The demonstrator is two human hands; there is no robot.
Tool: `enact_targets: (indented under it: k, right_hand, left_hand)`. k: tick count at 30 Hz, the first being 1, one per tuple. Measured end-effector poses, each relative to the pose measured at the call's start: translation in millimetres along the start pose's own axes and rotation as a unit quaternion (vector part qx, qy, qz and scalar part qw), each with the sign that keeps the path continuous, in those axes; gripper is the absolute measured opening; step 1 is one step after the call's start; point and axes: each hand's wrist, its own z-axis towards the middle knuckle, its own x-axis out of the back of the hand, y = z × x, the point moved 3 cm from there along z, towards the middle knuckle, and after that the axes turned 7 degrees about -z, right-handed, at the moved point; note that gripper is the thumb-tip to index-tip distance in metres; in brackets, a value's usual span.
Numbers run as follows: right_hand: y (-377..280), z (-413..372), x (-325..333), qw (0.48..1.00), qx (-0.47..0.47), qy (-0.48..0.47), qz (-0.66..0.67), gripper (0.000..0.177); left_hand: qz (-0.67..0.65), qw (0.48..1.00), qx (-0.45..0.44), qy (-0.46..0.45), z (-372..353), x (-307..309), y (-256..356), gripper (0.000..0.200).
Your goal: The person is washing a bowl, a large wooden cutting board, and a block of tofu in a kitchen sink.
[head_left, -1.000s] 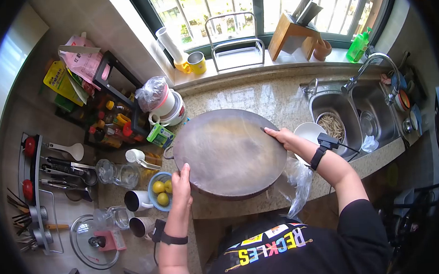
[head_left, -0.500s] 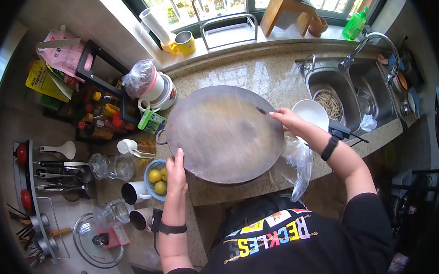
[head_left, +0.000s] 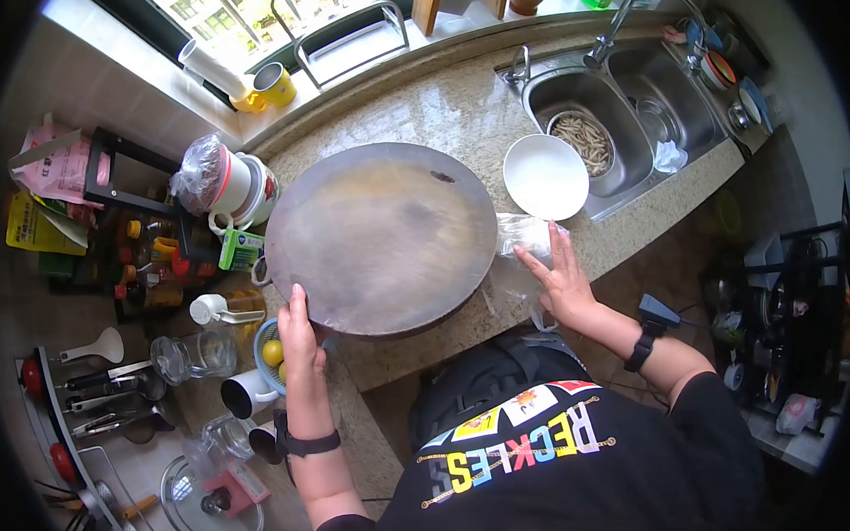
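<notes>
at the far left a clear glass jar point(head_left: 209, 354) lies ribbed and shiny near a smooth white mug point(head_left: 247, 394). the left hand point(head_left: 300, 339) is still at the near left edge of the round board point(head_left: 380, 239), fingertips touching it; i can't tell whether the hand is clamped there. beside that hand, a blue basket point(head_left: 261, 337) of slotted plastic holds round yellow fruit point(head_left: 273, 352).

the board lies on the speckled stone counter point(head_left: 417, 122), thick and flat, its grey-brown face streaked and dull, with a dark blemish near its far right edge and a metal ring point(head_left: 260, 271) on its left side.

the right hand point(head_left: 566, 289) has let go of the board's right edge since the earlier frames. now it is well apart from the left, fingers spread open at the thin, crinkled plastic bag point(head_left: 519, 227). beyond it the white bowl point(head_left: 546, 177), glossy and round, shows whole, no longer partly covered by the arm. next comes the brushed steel sink point(head_left: 636, 163), with pale, slender pieces point(head_left: 582, 142) in a round container.
</notes>
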Motion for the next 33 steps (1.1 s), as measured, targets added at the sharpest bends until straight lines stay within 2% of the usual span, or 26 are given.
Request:
enact_targets:
  k: [4,6,7,9,10,11,13,14,15,17,19,21,23,25,29,33]
  right_hand:
    - [-9.8,1.1,0.2,0.999,0.025,0.03,-0.027,0.103]
    - [-23.0,5.6,7.9,0.997,0.048,0.063,0.007,0.089]
    - [-22.8,6.6,-1.0,0.997,0.045,0.064,0.007,0.089]
    - [-24.9,14.5,-18.5,0.986,0.075,0.147,0.03,0.056]
    - [-25.5,18.7,-18.5,0.971,0.076,0.224,0.039,0.026]
    - [-22.2,22.5,-20.9,0.97,0.077,0.225,0.041,0.026]
    - [-16.8,33.4,-16.8,0.972,0.085,0.196,0.102,0.01]
    - [-12.5,35.2,-4.3,0.956,0.067,0.225,0.175,0.007]
    - [-6.5,38.0,4.0,0.956,0.067,0.225,0.175,0.007]
    - [11.0,44.9,10.2,0.925,-0.011,0.15,0.35,0.008]
    - [21.3,49.0,19.7,0.907,-0.027,0.169,0.384,0.012]
    - [32.4,52.8,19.9,0.879,-0.075,0.119,0.456,0.016]
    - [36.3,52.6,22.7,0.88,-0.07,0.13,0.451,0.017]
    - [39.3,51.5,27.4,0.853,-0.097,0.117,0.5,0.016]
    - [50.2,46.3,71.9,0.862,-0.096,0.103,0.486,0.017]
    - [77.0,69.4,111.2,0.834,-0.054,0.08,0.543,0.018]
  left_hand:
    - [0.012,1.0,0.0,-0.005,-5.6,-6.5,4.3,0.043]
    - [0.01,1.0,0.025,-0.015,-11.2,-11.1,9.0,0.043]
    - [0.011,0.999,0.025,-0.018,-10.9,-12.2,10.8,0.043]
    - [0.024,0.999,0.031,-0.036,-6.4,-12.7,16.6,0.044]
    - [0.006,0.999,0.018,-0.04,2.3,-8.6,14.8,0.044]
    - [0.006,0.999,0.017,-0.039,4.7,-5.4,16.3,0.044]
    - [0.026,0.998,0.033,-0.044,7.0,-4.3,20.0,0.045]
    - [0.027,0.998,0.033,-0.044,9.1,-1.1,20.2,0.045]
    - [0.027,0.998,0.043,-0.044,12.7,2.1,19.0,0.044]
    - [0.027,0.997,0.052,-0.047,14.7,3.3,18.1,0.044]
    - [0.03,0.997,0.062,-0.031,14.1,3.8,18.2,0.044]
    - [0.027,0.997,0.06,-0.032,12.4,1.8,18.4,0.043]
    - [0.024,0.997,0.06,-0.032,11.0,1.6,19.1,0.043]
    - [0.05,0.996,0.062,-0.042,11.4,1.5,21.1,0.043]
    - [0.054,0.997,0.035,-0.038,16.0,2.5,19.7,0.043]
    - [0.04,0.998,0.032,-0.038,11.9,0.0,17.9,0.045]
